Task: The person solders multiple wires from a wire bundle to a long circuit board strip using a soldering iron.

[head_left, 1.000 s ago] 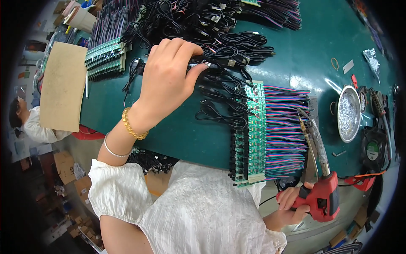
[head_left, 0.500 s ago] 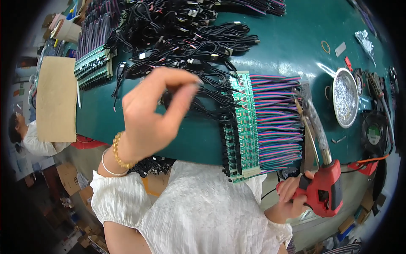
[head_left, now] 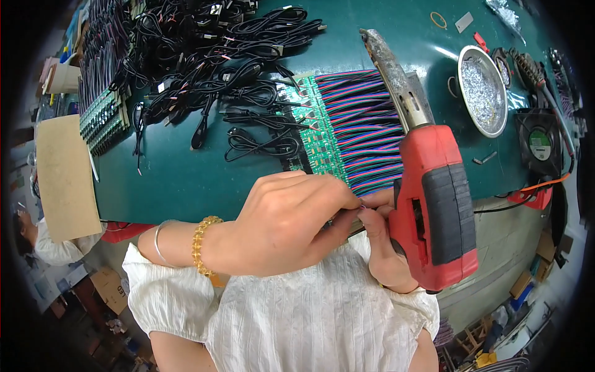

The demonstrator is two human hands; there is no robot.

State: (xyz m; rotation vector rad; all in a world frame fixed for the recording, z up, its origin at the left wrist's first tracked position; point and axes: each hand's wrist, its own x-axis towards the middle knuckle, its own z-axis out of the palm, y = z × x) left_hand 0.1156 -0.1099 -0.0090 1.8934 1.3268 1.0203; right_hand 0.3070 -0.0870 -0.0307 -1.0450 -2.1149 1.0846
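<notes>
- Head view: your left hand (head_left: 291,217) sits at the near end of the boards (head_left: 319,149), hiding that end, its fingers bent and drawn in against your right hand's fingertips.
- What your left fingertips pinch, if anything, is too small to tell.
- Your right hand (head_left: 385,248), just right of the boards' near end, has the gun (head_left: 434,198) in its grasp; the handle is mostly hidden, and your thumb and a finger reach left to the other hand.
- You have the gun right of the boards, red body nearest you, barrel pointing away over the outer ends of the wires (head_left: 365,133).
- Those wires spread rightward from the boards; black cables (head_left: 263,146) lie along their left side, with a larger heap beyond.
- Left of the boards, the table (head_left: 180,186) edge passes behind your left forearm.
- You have open surface left of the boards, between cables and edge, and more to their right, past the gun, up to the bowl (head_left: 493,132) and fan (head_left: 540,149).
</notes>
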